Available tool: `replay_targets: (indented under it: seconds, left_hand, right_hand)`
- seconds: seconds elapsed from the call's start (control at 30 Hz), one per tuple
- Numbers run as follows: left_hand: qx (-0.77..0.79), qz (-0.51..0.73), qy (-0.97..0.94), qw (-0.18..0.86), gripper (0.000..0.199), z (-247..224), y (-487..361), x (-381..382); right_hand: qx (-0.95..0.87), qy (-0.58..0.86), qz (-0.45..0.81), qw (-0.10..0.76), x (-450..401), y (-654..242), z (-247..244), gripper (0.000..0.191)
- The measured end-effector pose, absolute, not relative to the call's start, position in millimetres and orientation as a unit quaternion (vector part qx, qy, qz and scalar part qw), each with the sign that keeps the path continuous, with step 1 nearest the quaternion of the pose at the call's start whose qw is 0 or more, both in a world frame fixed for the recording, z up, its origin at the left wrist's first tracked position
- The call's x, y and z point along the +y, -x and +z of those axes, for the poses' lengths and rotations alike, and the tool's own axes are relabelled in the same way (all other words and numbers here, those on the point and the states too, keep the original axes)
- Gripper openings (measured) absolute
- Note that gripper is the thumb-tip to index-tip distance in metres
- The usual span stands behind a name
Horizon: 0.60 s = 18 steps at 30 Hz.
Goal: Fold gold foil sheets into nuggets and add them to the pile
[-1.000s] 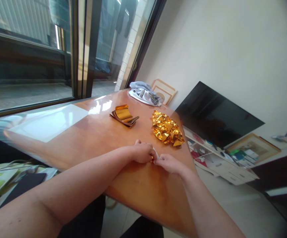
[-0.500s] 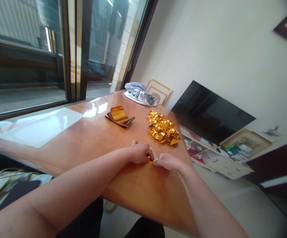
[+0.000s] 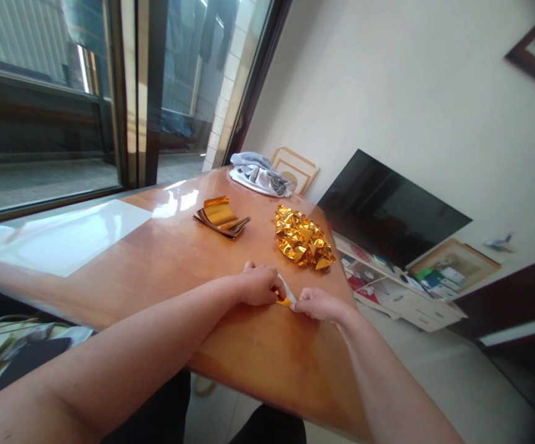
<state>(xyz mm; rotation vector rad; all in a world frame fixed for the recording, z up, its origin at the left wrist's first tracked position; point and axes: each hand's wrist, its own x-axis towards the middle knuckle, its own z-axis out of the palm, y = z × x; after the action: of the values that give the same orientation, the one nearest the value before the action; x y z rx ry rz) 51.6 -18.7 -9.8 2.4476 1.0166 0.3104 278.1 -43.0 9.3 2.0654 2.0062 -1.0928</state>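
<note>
Between my hands, low over the wooden table (image 3: 248, 336), is a small piece of gold foil paper (image 3: 287, 298) with a whitish side showing. My left hand (image 3: 262, 285) has its fingers closed on the paper's left part. The fingers of my right hand (image 3: 312, 303) pinch its right end. Just beyond my hands lies a pile of folded gold foil pieces (image 3: 303, 237). A stack of curled gold foil sheets (image 3: 222, 217) rests further left on the table.
A white sheet (image 3: 70, 237) lies at the table's left end. Grey-blue cloth items (image 3: 261, 174) sit at the far corner beside a framed picture (image 3: 295, 169). Past the right edge stand a television (image 3: 394, 206) and a low white cabinet (image 3: 403, 302).
My right hand has shifted slightly right, away from my left, and more of the gold and whitish paper shows between them. The view has moved slightly.
</note>
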Motion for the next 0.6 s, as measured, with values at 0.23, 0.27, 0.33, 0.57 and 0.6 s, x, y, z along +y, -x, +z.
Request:
replay_targets:
  seconds: [0.23,0.27,0.33,0.57,0.6]
  left_hand:
    - [0.367,0.115,-0.893,0.234,0.029,-9,-52,-18]
    - [0.368,0.115,-0.892,0.235,0.029,-9,-52,-18]
    - [0.369,0.116,-0.892,0.235,0.030,-9,-52,-19]
    - [0.373,0.119,-0.890,0.235,0.030,-10,-52,-19]
    - [0.373,0.119,-0.890,0.235,0.030,-11,-51,-19]
  right_hand:
    - [0.661,-0.661,-0.356,-0.015,-46,-291,1,0.021]
    - [0.663,-0.659,-0.355,-0.020,-46,-293,0,0.020]
    - [0.664,-0.658,-0.354,-0.028,-46,-296,-1,0.018]
    - [0.657,-0.664,-0.352,-0.052,-47,-298,-1,0.014]
    - [0.655,-0.665,-0.353,-0.056,-48,-298,-1,0.013]
